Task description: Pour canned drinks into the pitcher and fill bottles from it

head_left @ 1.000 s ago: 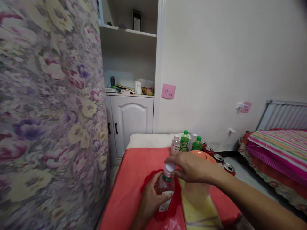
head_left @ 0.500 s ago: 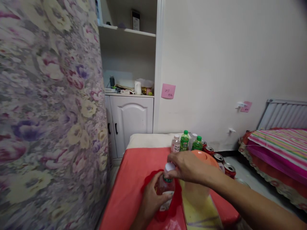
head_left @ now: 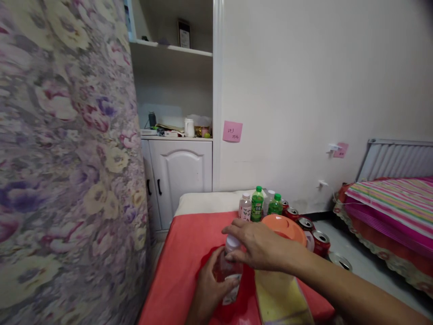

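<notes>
- And here at the near part of the tabletop (head_left: 189, 246), the left hand (head_left: 210, 285) has its fingers wrapped around a clear bottle (head_left: 233, 269), the label facing out below the thumb.
- Up top, the right hand (head_left: 264, 243) is at the white cap (head_left: 232, 242), fingers over the far side, thumb just beneath; whether they grip it, I cannot tell.
- Around the bottle's base spreads a deeper red dish-like shape (head_left: 248, 291), partly hidden, and just right of it a yellow sheet (head_left: 280, 300) runs toward the near edge.
- Look at the surface: red covering over most of it, a cream cloth (head_left: 199, 201) along the far edge!
- Toward the far right corner, a cluster of four upright bottles (head_left: 257, 207), two capped in green, with an orange bowl (head_left: 287, 229) in front, partly behind the right arm.
- Down the right edge, a line of drink cans (head_left: 320, 243), tops toward us.
- Out in the room, a floral curtain (head_left: 67, 158) fills the left; beyond it, a white cabinet (head_left: 182, 164) under shelves (head_left: 172, 48).
- A pink note (head_left: 232, 131) sticks to the pale wall (head_left: 287, 81), and far right sits a bed (head_left: 395, 201) with a striped cover.
</notes>
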`<state>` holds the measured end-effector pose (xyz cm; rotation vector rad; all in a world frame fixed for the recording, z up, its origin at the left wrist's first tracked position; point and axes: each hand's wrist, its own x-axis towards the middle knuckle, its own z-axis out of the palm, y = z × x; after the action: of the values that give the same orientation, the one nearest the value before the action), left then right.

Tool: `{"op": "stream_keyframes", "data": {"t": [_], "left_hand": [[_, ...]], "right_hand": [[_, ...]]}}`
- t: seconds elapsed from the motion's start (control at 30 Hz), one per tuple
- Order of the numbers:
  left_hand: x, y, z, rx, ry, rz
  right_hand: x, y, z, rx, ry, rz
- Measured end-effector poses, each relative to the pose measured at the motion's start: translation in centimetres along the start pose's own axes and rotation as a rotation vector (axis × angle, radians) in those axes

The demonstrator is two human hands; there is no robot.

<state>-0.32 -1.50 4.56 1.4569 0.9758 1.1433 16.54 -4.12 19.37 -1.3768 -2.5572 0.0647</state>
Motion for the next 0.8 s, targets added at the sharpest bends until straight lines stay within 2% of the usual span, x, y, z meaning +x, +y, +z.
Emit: {"op": "stream_keyframes", "data": {"t": [0.27,0.53,0.63,0.8], "left_hand": [[-0.1,-0.1,0.0,0.008,0.034,-0.013],[0.0,-0.4,0.2,0.036,0.040,0.004],[0.2,-1.2,-0.1,0.025,0.069,0.037],[0.6,-1.9,-0.9,0.025,0.192,0.080]], "right_hand": [[0.3,-0.3,-0.7,0.003,-0.030,0.074],[1.2,0.1,-0.1,-0.002,-0.080,0.036],[1.9,1.0,-0.6,-0.013,-0.052,0.032],[3.5,4.1,-3.1,-0.048,0.019,0.125]]}}
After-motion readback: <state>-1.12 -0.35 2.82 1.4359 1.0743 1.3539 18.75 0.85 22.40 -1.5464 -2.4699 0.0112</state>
